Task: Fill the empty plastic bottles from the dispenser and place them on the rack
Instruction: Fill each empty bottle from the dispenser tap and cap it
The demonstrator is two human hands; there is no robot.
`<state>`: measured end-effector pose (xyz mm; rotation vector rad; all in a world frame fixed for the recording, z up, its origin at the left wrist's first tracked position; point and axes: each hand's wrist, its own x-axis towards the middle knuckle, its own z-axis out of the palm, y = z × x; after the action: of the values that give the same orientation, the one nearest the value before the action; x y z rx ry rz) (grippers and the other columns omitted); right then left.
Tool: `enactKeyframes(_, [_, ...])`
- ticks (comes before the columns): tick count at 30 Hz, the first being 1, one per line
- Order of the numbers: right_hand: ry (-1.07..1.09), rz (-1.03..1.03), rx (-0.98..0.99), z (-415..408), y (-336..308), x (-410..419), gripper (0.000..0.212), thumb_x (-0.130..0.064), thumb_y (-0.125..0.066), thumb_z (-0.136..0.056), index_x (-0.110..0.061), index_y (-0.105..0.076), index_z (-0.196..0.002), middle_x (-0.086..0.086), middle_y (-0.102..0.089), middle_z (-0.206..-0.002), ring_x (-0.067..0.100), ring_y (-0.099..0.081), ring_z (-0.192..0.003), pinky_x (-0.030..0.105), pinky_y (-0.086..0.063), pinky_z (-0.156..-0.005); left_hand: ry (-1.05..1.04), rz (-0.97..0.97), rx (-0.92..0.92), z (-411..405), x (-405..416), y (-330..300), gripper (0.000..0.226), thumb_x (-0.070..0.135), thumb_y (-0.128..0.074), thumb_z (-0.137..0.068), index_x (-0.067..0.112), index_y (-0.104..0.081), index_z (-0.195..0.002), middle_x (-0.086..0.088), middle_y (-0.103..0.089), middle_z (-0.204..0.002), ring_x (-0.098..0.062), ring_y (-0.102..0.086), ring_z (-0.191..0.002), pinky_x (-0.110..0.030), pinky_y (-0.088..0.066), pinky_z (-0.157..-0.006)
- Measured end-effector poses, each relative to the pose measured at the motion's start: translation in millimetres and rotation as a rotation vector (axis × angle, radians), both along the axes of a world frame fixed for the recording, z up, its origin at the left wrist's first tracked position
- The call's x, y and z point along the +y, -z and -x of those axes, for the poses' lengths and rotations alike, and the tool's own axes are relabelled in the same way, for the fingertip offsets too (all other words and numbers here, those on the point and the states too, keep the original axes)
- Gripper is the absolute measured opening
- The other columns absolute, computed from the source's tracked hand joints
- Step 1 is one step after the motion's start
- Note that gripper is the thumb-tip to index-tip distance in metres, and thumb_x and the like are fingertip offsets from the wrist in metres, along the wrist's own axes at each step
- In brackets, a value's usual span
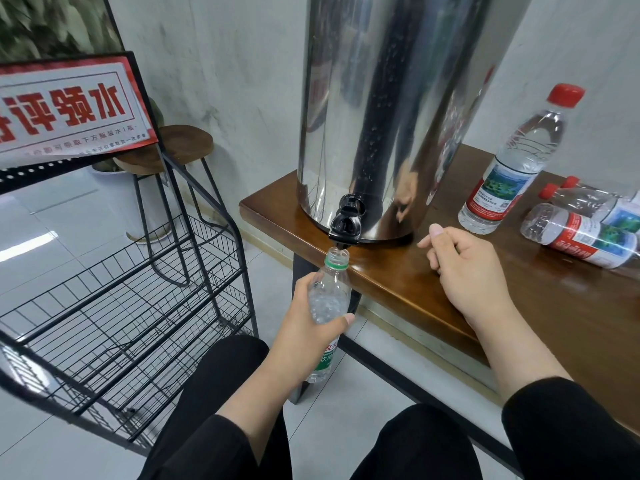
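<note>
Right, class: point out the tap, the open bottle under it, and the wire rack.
tap (346, 221): head view, on its black body.
open bottle (329, 299): head view, on its clear upper wall.
wire rack (114, 306): head view, on a middle shelf.

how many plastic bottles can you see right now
4. One uncapped bottle held by the left hand under the tap; one red-capped bottle upright on the table; two more lying at its right edge. Others may be out of frame.

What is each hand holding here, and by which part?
The left hand grips the uncapped bottle round its middle, under the tap. The right hand holds nothing.
</note>
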<state>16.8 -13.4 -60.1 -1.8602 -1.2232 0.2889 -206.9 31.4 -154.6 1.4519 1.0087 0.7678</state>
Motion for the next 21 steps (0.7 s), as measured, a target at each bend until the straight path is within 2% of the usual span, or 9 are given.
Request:
enactKeyframes(5, [0.001,-0.014,-0.009,-0.4,1.3,1.0,0.042,-0.041,-0.042,-0.108,-0.024,-0.066,-0.078,0.001,-0.061,-0.068,0.011,-0.054,-0.062,0.027,-0.041,-0.062,0.001,-0.004,-0.016,-0.5,-0.3,-1.1,0.067,0.026,-0.08,-0.087,0.047,-0.04,-0.136,0.021,-0.058,-0.126,-0.004,-0.063,-0.114,-0.021,-0.051,-0.09])
enactKeyframes(14, [0.0,-0.012,-0.02,0.2,0.3,0.3,0.042,-0.041,-0.042,-0.108,-0.025,-0.064,-0.075,0.0,-0.06,-0.067,0.008,-0.053,-0.061,0.026,-0.04,-0.061,0.001,-0.003,-0.022,-0.1,-1.5,-3.2,0.067,0.026,-0.08,-0.088,0.046,-0.039,-0.137,0.023,-0.058,-0.125,-0.003,-0.062,-0.112,-0.017,-0.05,-0.085])
enactKeyframes(21, [0.001,-0.017,-0.016,0.1,0.5,0.3,0.042,-0.04,-0.042,-0.108,-0.023,-0.065,-0.076,0.001,-0.061,-0.068,0.003,-0.053,-0.059,0.026,-0.04,-0.061,0.005,-0.006,-0.01,0.6,-0.8,-2.2,0.067,0.028,-0.08,-0.087,0.049,-0.039,-0.136,0.018,-0.06,-0.126,-0.008,-0.064,-0.113,-0.031,-0.055,-0.095])
